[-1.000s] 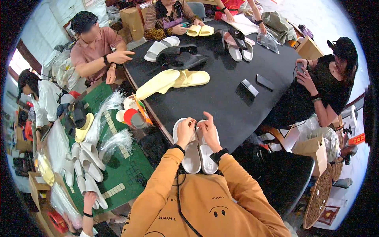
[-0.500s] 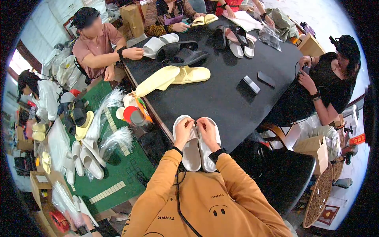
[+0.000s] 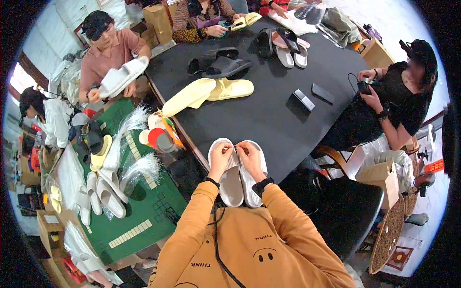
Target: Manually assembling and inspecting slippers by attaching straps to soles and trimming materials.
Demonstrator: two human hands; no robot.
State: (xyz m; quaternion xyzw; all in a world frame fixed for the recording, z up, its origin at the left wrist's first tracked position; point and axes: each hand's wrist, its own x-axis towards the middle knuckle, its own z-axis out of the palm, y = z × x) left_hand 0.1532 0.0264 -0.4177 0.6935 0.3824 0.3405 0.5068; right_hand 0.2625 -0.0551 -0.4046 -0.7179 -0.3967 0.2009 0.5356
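White slippers (image 3: 231,186) under right hand (image 3: 253,157); fingers (image 3: 244,149) now curled.

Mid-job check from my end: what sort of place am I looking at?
Probably a small slipper workshop or packing room. A pair of light grey slides is nearest the wearer, yellow slides lie on a black table, and clear plastic strands lie bundled on a green table beside it.

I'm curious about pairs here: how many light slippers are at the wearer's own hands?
2: the left slipper under the left hand, the right slipper under the right hand. The hands cover parts of both.
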